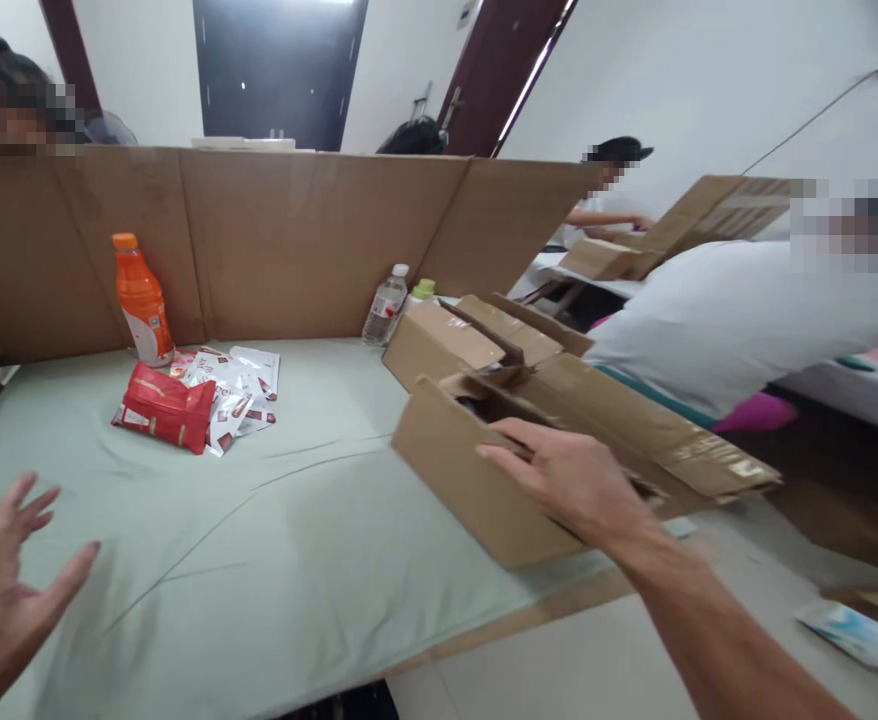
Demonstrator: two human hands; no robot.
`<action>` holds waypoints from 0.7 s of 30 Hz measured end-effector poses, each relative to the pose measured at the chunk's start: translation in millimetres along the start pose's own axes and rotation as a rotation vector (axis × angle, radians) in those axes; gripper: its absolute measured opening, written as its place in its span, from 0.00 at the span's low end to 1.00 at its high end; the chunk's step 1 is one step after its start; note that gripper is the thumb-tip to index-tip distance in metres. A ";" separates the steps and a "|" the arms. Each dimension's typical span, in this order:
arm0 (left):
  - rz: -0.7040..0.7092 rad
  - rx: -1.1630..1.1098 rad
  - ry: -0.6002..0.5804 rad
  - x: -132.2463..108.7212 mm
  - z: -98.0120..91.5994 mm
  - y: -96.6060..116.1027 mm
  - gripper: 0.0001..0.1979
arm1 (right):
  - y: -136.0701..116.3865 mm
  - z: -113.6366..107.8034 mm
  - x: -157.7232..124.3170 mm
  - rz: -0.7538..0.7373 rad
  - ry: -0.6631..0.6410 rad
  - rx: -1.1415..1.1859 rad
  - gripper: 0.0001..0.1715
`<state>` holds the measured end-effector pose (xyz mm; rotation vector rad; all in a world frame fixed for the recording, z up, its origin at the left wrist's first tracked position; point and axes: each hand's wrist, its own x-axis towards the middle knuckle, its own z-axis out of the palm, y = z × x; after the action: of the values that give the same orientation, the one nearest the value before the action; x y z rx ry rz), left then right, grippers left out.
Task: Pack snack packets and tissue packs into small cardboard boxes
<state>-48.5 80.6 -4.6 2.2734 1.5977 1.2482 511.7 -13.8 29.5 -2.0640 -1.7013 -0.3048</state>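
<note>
My right hand [570, 475] rests on the near rim of an open cardboard box [476, 490] at the right of the table, its fingers curled over the edge. My left hand [4, 580] hovers at the lower left above the pale green cloth [259, 530], fingers spread and holding nothing. A red packet [165, 408] lies on a heap of white sachets [240, 385] at the back left, beside an orange drink bottle [141, 300].
A cardboard screen [274, 240] walls the table's back and sides. A clear water bottle [385, 305] and a green-capped bottle [420, 292] stand by it. A person in white [724, 320] leans in at the right; other people work behind.
</note>
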 end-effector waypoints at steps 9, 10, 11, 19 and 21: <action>0.197 -0.469 -0.493 -36.1 40.0 61.9 0.63 | -172.9 -35.4 -42.6 -0.786 -0.196 0.395 0.16; 0.179 -0.521 -0.541 -39.2 39.9 62.1 0.65 | -181.3 -41.0 -46.0 -0.806 -0.268 0.454 0.17; 0.152 -0.568 -0.581 -42.0 39.4 61.2 0.66 | -186.8 -46.9 -47.9 -0.814 -0.355 0.522 0.18; 0.015 -0.697 -0.658 -58.4 34.9 47.2 0.70 | -187.0 -48.6 -16.1 -0.716 -0.674 0.464 0.17; 0.030 -0.693 -0.656 -60.9 35.4 44.9 0.70 | -189.2 -40.3 -8.3 -0.731 -0.721 0.332 0.24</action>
<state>1.2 23.2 -39.6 1.9353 0.7486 0.7505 330.8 -13.2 98.5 -1.3002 -2.6724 0.5495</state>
